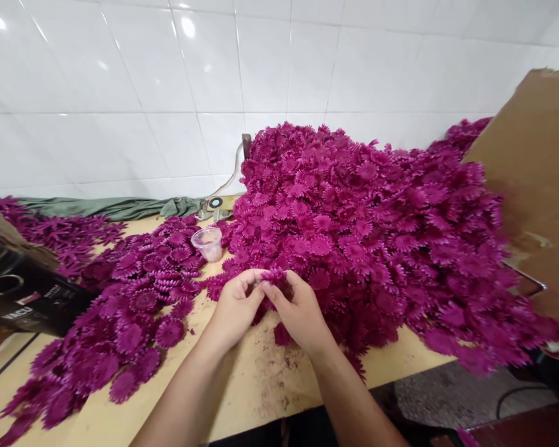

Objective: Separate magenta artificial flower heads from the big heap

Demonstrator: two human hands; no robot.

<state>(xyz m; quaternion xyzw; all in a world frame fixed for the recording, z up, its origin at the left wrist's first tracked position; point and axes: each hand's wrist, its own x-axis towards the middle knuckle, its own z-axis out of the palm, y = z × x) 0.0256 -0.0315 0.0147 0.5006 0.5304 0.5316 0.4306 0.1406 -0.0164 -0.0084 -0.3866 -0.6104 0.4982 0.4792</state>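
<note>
My left hand (236, 305) and my right hand (302, 309) meet over the front of the table, thumbs close together. Both pinch one small magenta artificial flower (274, 274) between their fingertips; its lower part is hidden by the thumbs. Right behind my hands rises a large heap of magenta flowers (335, 217) with fringed petals. To the left lies a looser pile of flat, round, notched magenta flower pieces (142, 301). A small clear plastic cup (208, 244) with whitish contents stands just beyond my left hand.
Star-shaped magenta pieces (81, 233) lie at the far left, near a black container (32, 288). A green cloth (121, 208) runs along the tiled wall (153, 74). A large cardboard sheet (535, 186) stands at the right. Dark crumbs dot the yellowish tabletop (279, 385).
</note>
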